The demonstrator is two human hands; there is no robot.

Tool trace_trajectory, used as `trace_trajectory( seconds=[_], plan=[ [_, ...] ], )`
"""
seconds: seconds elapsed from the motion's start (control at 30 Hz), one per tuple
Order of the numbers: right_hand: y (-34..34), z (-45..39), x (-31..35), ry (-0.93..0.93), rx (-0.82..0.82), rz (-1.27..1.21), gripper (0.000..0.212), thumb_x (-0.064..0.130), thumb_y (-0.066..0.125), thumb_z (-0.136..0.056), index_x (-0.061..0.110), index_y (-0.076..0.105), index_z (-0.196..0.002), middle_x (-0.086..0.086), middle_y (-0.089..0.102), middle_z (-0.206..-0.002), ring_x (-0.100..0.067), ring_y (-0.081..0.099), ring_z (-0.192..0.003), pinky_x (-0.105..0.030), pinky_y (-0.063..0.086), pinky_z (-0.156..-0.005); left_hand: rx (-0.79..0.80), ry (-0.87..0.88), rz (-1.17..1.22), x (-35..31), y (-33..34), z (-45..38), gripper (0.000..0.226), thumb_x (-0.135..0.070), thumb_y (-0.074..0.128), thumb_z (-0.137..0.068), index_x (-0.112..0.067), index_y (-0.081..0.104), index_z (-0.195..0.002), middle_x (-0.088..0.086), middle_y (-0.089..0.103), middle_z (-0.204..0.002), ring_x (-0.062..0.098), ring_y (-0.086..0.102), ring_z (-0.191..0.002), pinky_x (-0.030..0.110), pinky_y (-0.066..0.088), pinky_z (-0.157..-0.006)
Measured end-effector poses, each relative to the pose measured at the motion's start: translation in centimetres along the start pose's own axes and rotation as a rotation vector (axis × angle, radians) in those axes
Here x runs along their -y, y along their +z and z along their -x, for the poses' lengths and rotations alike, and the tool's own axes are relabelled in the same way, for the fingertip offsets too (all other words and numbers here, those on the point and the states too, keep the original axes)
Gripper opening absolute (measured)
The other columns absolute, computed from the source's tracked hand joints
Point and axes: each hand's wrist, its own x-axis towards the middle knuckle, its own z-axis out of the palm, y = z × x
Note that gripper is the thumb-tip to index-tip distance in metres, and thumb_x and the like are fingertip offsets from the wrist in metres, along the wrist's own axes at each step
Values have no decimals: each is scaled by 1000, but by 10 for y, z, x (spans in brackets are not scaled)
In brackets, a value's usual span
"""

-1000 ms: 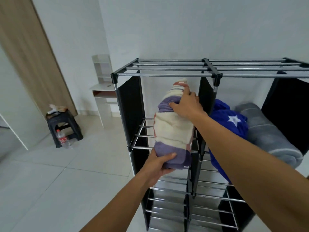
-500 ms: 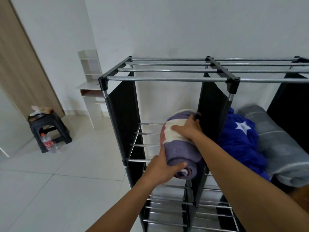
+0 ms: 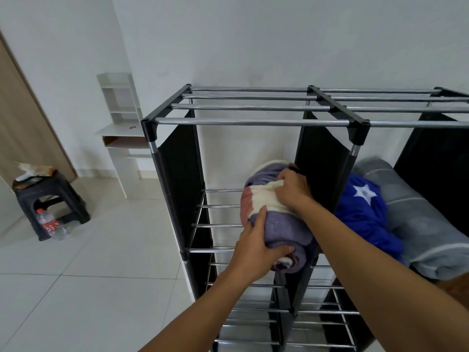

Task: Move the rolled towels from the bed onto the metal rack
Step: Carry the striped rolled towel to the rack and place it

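A rolled towel, purple with cream and pink bands, lies lengthwise on the second shelf of the metal rack, in its left compartment against the black divider. My left hand grips the near end of the roll. My right hand presses on the cream band near its far end. In the compartment to the right lie a blue towel with a white star and a rolled grey towel. The bed is out of view.
The rack stands against a white wall, with chrome bars above and more shelves below. A black plastic stool with clutter on it and a water bottle stand on the tiled floor at left. A small white shelf unit is beside the rack.
The towel went from upright in front of the rack to lying down on the second shelf. Both hands followed it in and kept hold.
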Motion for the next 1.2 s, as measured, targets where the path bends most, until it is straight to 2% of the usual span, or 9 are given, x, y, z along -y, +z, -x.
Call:
trace_trajectory(
  seconds=[0.13, 0.23, 0.33, 0.5, 0.6, 0.77, 0.87, 1.0, 1.2],
  plan=[
    [0, -4, 7, -34, -105, -60, 42, 14, 48, -92, 14, 49, -133, -16, 49, -136, -37, 49, -124, -37, 42, -100, 5, 0, 26, 1, -5, -14, 104, -50, 71, -75, -32, 4, -152, 8, 21, -158, 29, 37, -138, 41, 43, -107],
    [14, 0, 1, 18, 1, -2, 55, 23, 46, -94, 17, 33, -147, -17, 37, -148, -38, 39, -134, -41, 36, -109, 68, -45, -33, 6, -7, -25, 104, -53, 70, -75, -32, 5, -153, 11, 31, -154, 31, 44, -133, 32, 45, -100],
    [24, 4, -6, 60, 55, 31, 59, 31, 40, -97, 20, 20, -151, -16, 28, -155, -38, 34, -138, -43, 32, -113, 83, -46, -55, 9, -7, -29, 105, -58, 70, -70, -35, 8, -151, 10, 40, -149, 29, 51, -126, 39, 49, -99],
    [11, 22, 1, 62, 121, 67, 60, 33, 36, -100, 18, 14, -154, -15, 20, -159, -36, 27, -142, -41, 27, -116, 62, -7, -63, 9, -4, -22, 107, -57, 69, -71, -28, 7, -152, 11, 26, -155, 28, 44, -132, 39, 45, -104],
    [2, 49, 0, -3, 137, 47, 59, 24, 36, -99, 16, 16, -153, -13, 16, -160, -32, 24, -144, -36, 24, -118, -99, 111, -169, 7, 2, -3, 98, -49, 67, -77, -23, 9, -151, 7, 9, -157, 27, 32, -138, 40, 39, -110],
    [-31, 115, -9, -40, 70, -25, 46, 14, 40, -97, 13, 39, -143, -11, 39, -149, -27, 41, -134, -29, 33, -108, -204, 362, -158, 0, 10, 14, 66, -42, 54, -81, -15, 36, -139, 15, 30, -149, 33, 37, -135, 49, 43, -104],
    [-66, 174, -30, 4, 5, 90, 39, 17, 40, -96, 21, 49, -133, -7, 62, -127, -28, 56, -116, -40, 47, -97, -256, 479, -216, -19, 24, 35, 54, -42, 49, -84, -16, 40, -130, 18, 35, -146, 33, 32, -135, 54, 41, -106],
    [-108, 257, -73, 222, -166, 103, 35, 19, 42, -97, 27, 53, -129, -3, 69, -113, -24, 61, -103, -33, 47, -84, -17, 629, -256, -66, 66, 71, 46, -44, 48, -81, -19, 49, -120, 15, 45, -142, 32, 47, -127, 41, 42, -102],
    [-142, 442, -147, 619, -459, 24, 32, 24, 49, -96, 22, 58, -127, -2, 67, -121, -19, 63, -106, -23, 44, -87, 558, 814, -354, -139, 160, 180, 56, -39, 56, -89, -17, 36, -136, 10, 14, -155, 29, 32, -138, 38, 34, -112]
  ],
)
